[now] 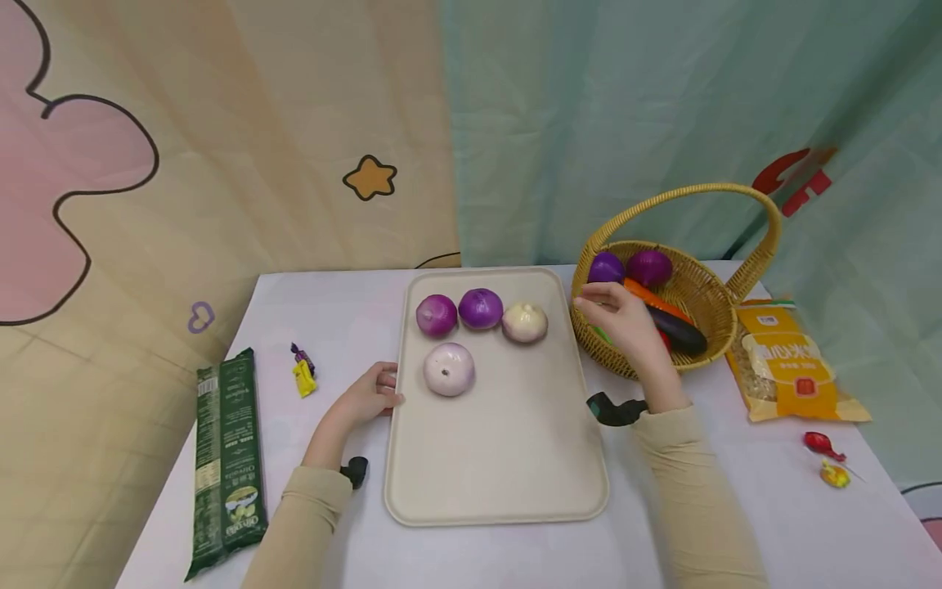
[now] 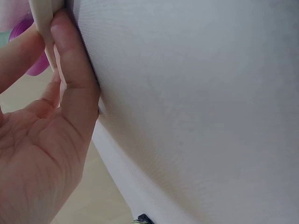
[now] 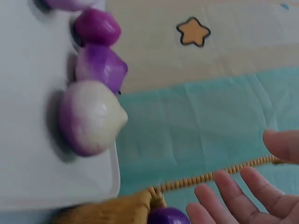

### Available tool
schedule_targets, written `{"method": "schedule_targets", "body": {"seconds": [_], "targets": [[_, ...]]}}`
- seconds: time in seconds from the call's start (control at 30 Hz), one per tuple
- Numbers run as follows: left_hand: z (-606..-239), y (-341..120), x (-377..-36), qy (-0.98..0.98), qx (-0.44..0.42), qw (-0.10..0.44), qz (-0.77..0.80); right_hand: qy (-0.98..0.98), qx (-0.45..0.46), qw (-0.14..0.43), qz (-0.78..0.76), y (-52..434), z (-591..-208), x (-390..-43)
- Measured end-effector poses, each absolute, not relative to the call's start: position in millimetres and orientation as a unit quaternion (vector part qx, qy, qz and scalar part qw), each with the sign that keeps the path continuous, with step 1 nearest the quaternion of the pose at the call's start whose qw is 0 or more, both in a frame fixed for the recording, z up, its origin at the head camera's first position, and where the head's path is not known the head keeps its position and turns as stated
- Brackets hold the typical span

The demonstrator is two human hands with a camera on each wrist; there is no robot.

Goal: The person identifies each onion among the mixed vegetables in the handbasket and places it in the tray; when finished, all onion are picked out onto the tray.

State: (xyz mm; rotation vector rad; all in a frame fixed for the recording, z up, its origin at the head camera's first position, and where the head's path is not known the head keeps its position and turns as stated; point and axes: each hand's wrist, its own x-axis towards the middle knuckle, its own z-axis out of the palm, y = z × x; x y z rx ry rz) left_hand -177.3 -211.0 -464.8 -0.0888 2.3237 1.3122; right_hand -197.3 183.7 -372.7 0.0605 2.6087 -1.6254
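A beige tray (image 1: 508, 458) carries three onions in its back row: a magenta onion (image 1: 437, 316), a purple onion (image 1: 481, 309) and a whitish onion (image 1: 525, 322). A pale lilac onion (image 1: 449, 370) sits in front of them. My left hand (image 1: 365, 394) pinches the tray's left edge between thumb and fingers, as the left wrist view shows. Over the left side of a wicker basket (image 1: 710, 282) is my right hand (image 1: 621, 319), its fingers loosely bent and holding nothing. Two purple onions (image 1: 650, 267), an orange carrot-like vegetable and an eggplant (image 1: 677, 331) lie in the basket, partly hidden by that hand.
The basket's tall handle (image 1: 688, 192) arches above it. On the right lie a yellow grain bag (image 1: 791, 360) and two wrapped candies (image 1: 824, 444). A long green package (image 1: 230, 462) and two small candies (image 1: 303, 372) lie left. Curtains (image 1: 515, 164) hang behind the table.
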Motion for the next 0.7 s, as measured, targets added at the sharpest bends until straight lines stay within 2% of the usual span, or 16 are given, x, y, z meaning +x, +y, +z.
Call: {"method": "schedule_targets", "body": {"seconds": [0.3, 0.47, 0.7], "targets": [[-467.2, -210.2, -175.3, 0.854, -0.048, 0.232, 0.463, 0.829, 0.111, -0.012, -0.547, 236.1, -374.0, -237.8], [-469.3, -209.7, -175.0, 0.852, -0.054, 0.228, 0.469, 0.817, 0.146, 0.014, -0.558, 238.3, -379.6, -260.5], [-467.1, -208.4, -175.7, 0.851, -0.046, 0.226, 0.471, 0.824, 0.141, 0.056, -0.545, 231.2, -387.7, -279.5]]}}
